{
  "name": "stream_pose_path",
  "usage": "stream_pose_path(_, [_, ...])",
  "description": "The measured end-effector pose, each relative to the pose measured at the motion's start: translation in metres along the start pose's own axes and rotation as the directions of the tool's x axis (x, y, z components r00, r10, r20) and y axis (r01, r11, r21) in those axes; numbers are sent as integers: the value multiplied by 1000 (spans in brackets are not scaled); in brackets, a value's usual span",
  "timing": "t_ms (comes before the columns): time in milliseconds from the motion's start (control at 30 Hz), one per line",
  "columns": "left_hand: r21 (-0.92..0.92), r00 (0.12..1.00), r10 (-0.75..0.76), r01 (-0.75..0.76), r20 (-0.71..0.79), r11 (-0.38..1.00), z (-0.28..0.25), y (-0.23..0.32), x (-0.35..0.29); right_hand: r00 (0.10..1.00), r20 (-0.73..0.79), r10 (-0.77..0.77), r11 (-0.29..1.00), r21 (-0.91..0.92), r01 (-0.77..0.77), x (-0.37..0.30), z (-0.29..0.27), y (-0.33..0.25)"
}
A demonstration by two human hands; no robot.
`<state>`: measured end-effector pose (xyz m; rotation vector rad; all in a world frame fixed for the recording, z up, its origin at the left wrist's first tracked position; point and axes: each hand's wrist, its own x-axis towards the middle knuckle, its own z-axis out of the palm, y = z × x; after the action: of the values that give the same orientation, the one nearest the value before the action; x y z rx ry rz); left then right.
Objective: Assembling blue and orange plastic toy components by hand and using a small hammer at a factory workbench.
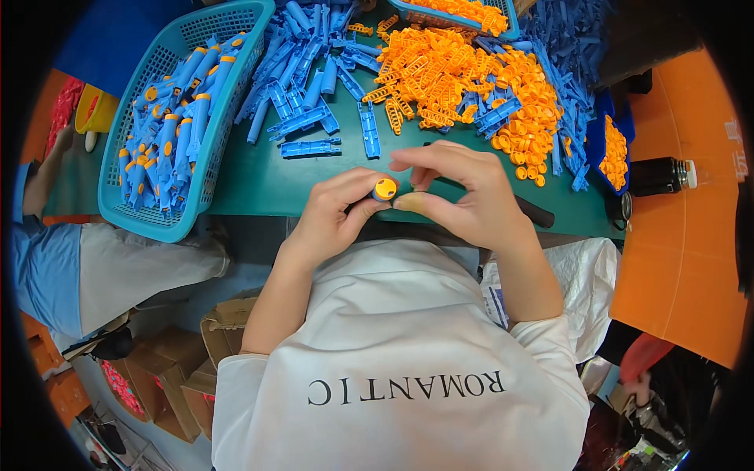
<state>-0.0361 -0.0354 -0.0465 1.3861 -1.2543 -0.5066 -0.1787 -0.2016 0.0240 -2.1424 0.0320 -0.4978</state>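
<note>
My left hand [334, 208] is closed round a blue plastic tube, whose round orange cap [386, 188] points up between thumb and fingers. Most of the tube is hidden in that hand. Close on the right, my right hand [467, 192] has its thumb tip at the cap's edge and its index finger raised away from the thumb. Nothing shows between those fingers. Beyond my hands lie blue half-shells [369, 129], a heap of orange ladder-shaped strips [428, 67] and a pile of small orange caps [530, 118].
At the left, a blue basket [206, 169] holds many capped blue tubes. A blue bin [613, 153] of orange caps and a black bottle [658, 177] stand at the right. Another person's grey-trousered leg [145, 263] is at the left, near cardboard boxes [165, 369].
</note>
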Motion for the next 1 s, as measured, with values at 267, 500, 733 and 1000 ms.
stream_pose_path(267, [43, 998, -2, 5, -64, 999, -1, -2, -1, 996, 80, 34, 982, 182, -48, 9, 17, 7])
stream_pose_path(500, [35, 976, 26, -19, -215, 999, 9, -5, -4, 982, -72, 173, 853, 510, -113, -14, 24, 20])
stream_pose_path(733, [90, 969, 88, -69, -230, 994, 12, -4, -3, 998, -41, -40, 973, 225, 48, -3, 23, 12])
stream_pose_path(1000, [81, 979, 70, -56, -190, 995, 9, -7, -3, 973, -29, -231, 972, 27, 232, 5, 24, 16])
